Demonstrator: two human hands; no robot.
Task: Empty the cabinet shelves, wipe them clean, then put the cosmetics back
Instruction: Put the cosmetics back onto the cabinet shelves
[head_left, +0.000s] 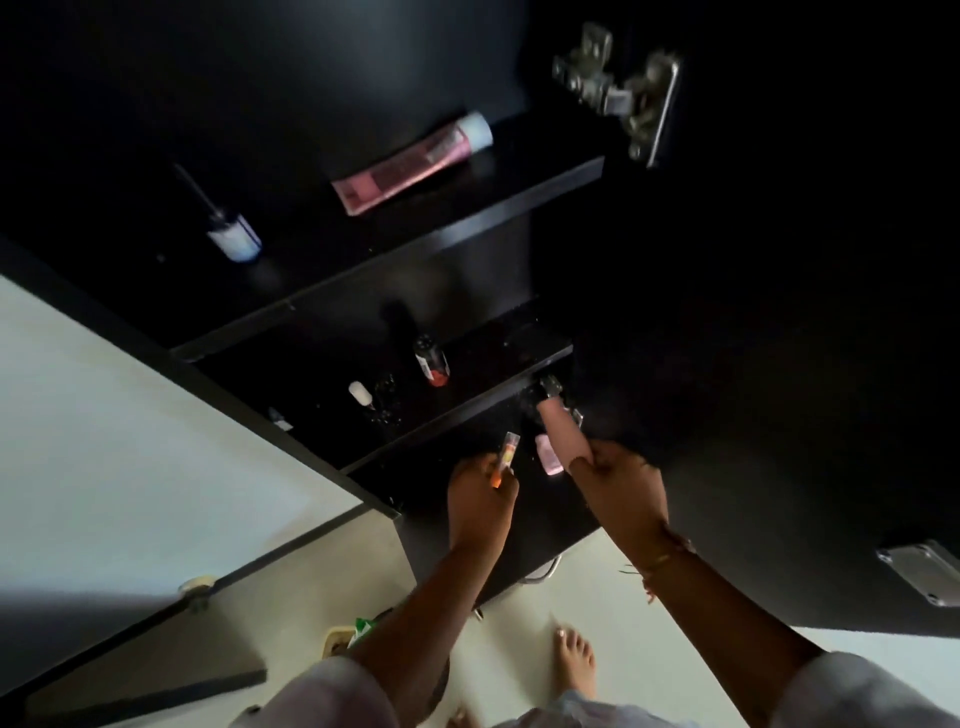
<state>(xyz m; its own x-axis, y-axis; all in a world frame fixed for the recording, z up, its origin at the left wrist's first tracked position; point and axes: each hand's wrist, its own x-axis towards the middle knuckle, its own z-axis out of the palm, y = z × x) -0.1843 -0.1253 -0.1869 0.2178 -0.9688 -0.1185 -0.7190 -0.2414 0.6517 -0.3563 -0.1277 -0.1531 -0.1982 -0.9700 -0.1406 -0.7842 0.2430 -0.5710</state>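
We find activity at the lowest shelf (410, 483) — left grip (480, 499) pinching an orange tube (505, 457), right grip (618, 483) wrapped round a beige bottle (563, 434). Both look light, smooth, likely slippery; we advise holding at mid-body.

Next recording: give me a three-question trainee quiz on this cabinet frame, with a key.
1. True or false: the pink tube lies flat on the upper shelf.
2. What does the left hand hold? A) an orange tube B) a cloth C) nothing
3. Fill in: the right hand grips a beige bottle with a ____ cap.
Key: 1 true; 2 A; 3 black.
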